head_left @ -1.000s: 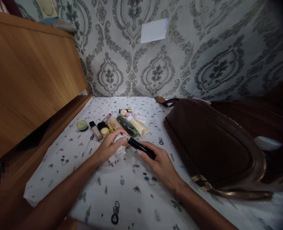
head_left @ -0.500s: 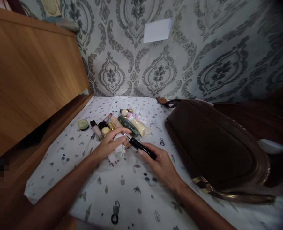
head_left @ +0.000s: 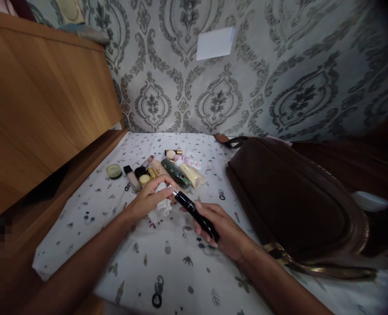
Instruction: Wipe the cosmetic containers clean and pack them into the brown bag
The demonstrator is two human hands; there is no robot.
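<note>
My right hand (head_left: 228, 229) is closed around a slim black cosmetic tube (head_left: 198, 216), thumb on top and fingers curled underneath. The tube slants up and left to a silver end. My left hand (head_left: 148, 197) holds a crumpled white tissue (head_left: 161, 211), its thumb and fingers closed at the silver end. The very tip is hidden by those fingers. Just beyond the left hand lie a dark green tube (head_left: 176, 171), a cream-coloured tube (head_left: 192, 175), a beige bottle (head_left: 159, 168) and a small yellow-lidded jar (head_left: 144, 179).
A large brown leather bag (head_left: 288, 192) lies on the right of the patterned white sheet (head_left: 167, 271). A green-topped round jar (head_left: 114, 171) and a black-capped bottle (head_left: 132, 178) lie left of the cosmetics. A wooden cabinet (head_left: 49, 100) borders the left; a papered wall (head_left: 183, 83) stands behind.
My right hand has shifted its grip lower on the black tube, exposing more of it, and its fingers now show underneath. My left hand stays nearly in place with the tissue.
</note>
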